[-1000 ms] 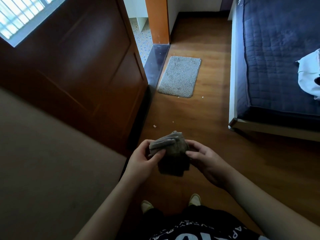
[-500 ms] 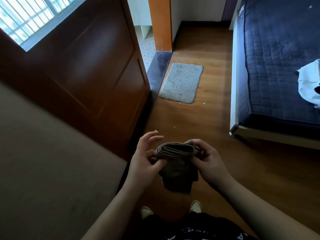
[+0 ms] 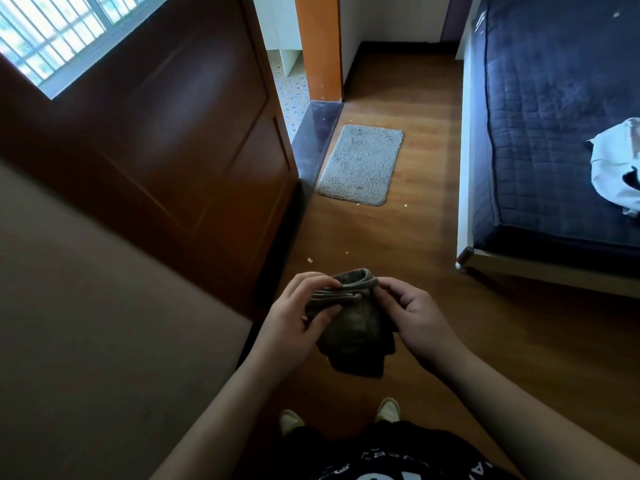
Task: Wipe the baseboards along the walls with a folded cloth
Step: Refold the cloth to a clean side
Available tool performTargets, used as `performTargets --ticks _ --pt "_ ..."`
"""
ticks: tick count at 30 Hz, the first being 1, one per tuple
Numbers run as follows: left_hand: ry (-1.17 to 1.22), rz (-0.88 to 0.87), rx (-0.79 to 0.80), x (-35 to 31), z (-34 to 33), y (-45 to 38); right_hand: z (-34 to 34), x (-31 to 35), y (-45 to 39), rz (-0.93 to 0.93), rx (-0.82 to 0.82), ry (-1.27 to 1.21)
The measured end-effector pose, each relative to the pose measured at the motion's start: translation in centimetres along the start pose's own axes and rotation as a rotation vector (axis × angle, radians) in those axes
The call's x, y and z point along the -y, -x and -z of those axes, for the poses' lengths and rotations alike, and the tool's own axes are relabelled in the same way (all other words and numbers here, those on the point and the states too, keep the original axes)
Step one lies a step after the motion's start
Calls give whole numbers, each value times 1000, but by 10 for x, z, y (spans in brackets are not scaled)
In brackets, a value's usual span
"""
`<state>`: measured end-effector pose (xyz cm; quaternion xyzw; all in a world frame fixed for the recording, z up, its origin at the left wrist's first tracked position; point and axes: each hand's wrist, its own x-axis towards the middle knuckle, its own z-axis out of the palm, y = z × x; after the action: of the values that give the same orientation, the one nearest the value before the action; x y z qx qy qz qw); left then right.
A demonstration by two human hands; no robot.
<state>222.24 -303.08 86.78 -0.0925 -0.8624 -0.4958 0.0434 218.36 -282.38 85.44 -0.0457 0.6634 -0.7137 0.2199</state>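
Note:
A grey-brown folded cloth (image 3: 356,327) hangs in front of me above the wooden floor. My left hand (image 3: 294,323) grips its left side, fingers over the folded top edges and thumb on the front. My right hand (image 3: 412,317) pinches the right end of the folds. A dark baseboard (image 3: 401,46) runs along the far wall at the top of the view. The baseboard at the foot of the beige wall on my left is hidden.
An open dark wooden door (image 3: 166,161) stands at left, beside a doorway with an orange frame (image 3: 320,46) and dark threshold (image 3: 317,136). A grey mat (image 3: 362,164) lies on the floor (image 3: 415,237). A bed (image 3: 561,126) with a navy mattress fills the right; small crumbs dot the floor.
My left hand's fingers have closed down over the cloth's folded top edges. Both hands keep holding the cloth in about the same place.

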Motion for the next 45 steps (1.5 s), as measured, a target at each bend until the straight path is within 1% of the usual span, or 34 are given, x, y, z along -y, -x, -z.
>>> performTargets --ticks 2,8,11,14,18,19,22,24,26,28,33,36,38,41,43,45 --pt "-38 -50 -8 1 1 -1 0 -1 1 -21 2 -4" --pt "-149 -169 -112 0 -7 -2 -3 -2 0 -41 -37 -55" --pt "-199 -188 -216 2 -8 -2 -5 -1 -4 -63 -37 -104" --pt "-197 -109 -321 4 -10 -4 -6 0 -8 -91 6 -166" --pt "-88 140 -485 -1 -18 -5 -7 2 -13 -69 54 -266" --pt "-43 186 -483 -3 -19 -5 -7 2 -14 -64 69 -280" --pt "101 217 -284 -5 -26 -5 -8 3 -18 -49 98 -294" --pt "180 246 -183 -5 -30 -4 -9 3 -20 -48 98 -295" --pt "234 292 -112 -4 -31 -5 -10 2 -21 -54 86 -259" --pt "241 320 -75 -2 -29 -6 -11 2 -21 -65 74 -238" --pt "188 346 -107 3 -26 -18 -7 4 -22 -71 53 -259" --pt "300 400 -137 10 -20 -20 -5 7 -24 -124 10 -363" --pt "399 457 -201 16 -13 -21 -2 10 -27 -194 -52 -475" --pt "514 519 -273 24 3 -22 9 12 -30 -260 -141 -476" --pt "473 495 -244 29 15 -23 17 15 -30 -276 -162 -463" --pt "398 480 -203 33 24 -24 19 20 -30 -259 -146 -453"
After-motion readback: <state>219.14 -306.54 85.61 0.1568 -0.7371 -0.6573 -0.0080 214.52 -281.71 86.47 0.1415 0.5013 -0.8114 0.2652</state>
